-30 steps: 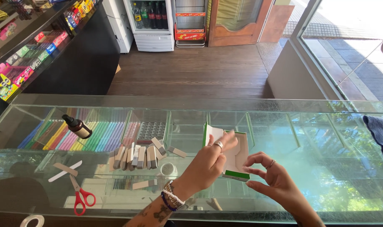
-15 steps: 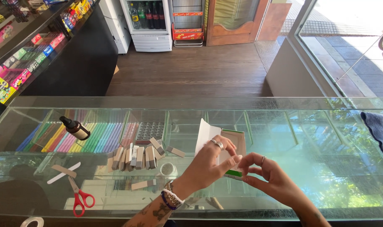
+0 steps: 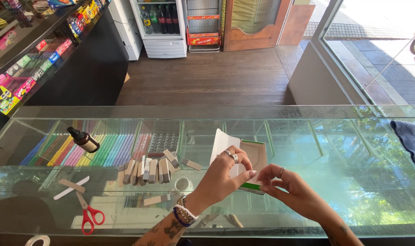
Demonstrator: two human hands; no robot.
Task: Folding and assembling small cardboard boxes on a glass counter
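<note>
Hands on green-edged white packet

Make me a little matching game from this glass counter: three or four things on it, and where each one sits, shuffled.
Things:
1. scissors
2. brown bottle
3. dark blue cloth
4. small green-edged box

Places:
A. far right edge of the counter
B. between the left hand and right hand
C. near left corner
D. lying above the coloured pens

Pairs: 1-C, 2-D, 3-A, 4-B
</note>
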